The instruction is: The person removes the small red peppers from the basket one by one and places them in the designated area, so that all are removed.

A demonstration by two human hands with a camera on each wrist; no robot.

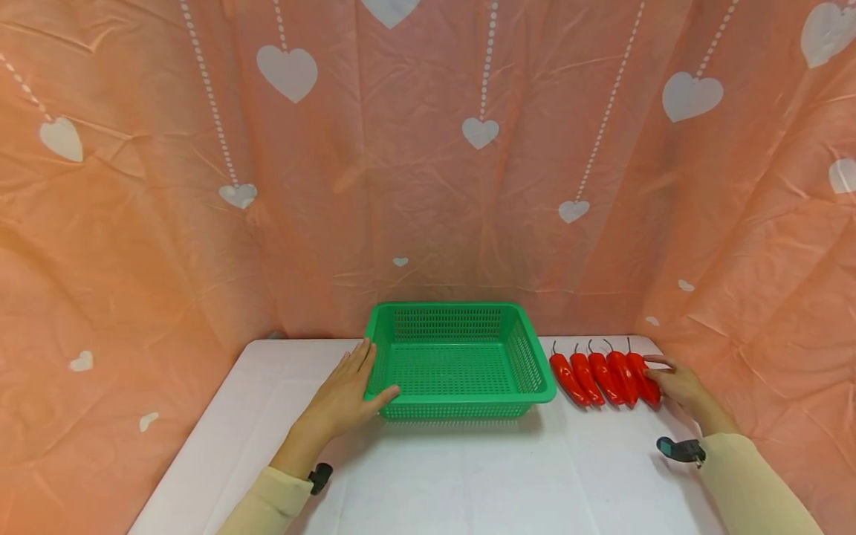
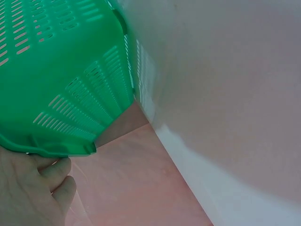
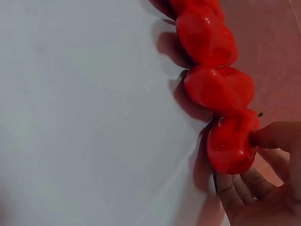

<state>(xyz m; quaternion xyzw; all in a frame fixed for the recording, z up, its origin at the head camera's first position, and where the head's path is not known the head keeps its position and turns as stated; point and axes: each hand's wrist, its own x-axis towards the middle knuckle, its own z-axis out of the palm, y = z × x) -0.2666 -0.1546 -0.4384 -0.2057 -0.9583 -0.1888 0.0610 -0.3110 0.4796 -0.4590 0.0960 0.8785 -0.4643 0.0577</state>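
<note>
A green plastic basket [image 1: 461, 397] with slotted walls stands on the white table, with nothing in it. At its left front corner my left hand [image 1: 341, 394] rests against the rim, fingers straight and thumb spread over the front edge. In the left wrist view, the fingers [image 2: 59, 174] lie against the outside of the basket rim [image 2: 47, 153]. Right of the basket, several glossy red chili peppers [image 1: 568, 379] lie in a row, stems pointing away. My right hand [image 1: 682, 386] pinches the rightmost red chili pepper [image 3: 233, 143] between thumb and fingers; it still lies on the table.
The white table [image 1: 461, 475] ends at a pink-orange cloth backdrop [image 1: 428, 186] with pale hearts, which hangs behind and on both sides. A black wrist strap [image 1: 321, 478] is on the left arm, and a dark wrist device [image 1: 681, 449] on the right.
</note>
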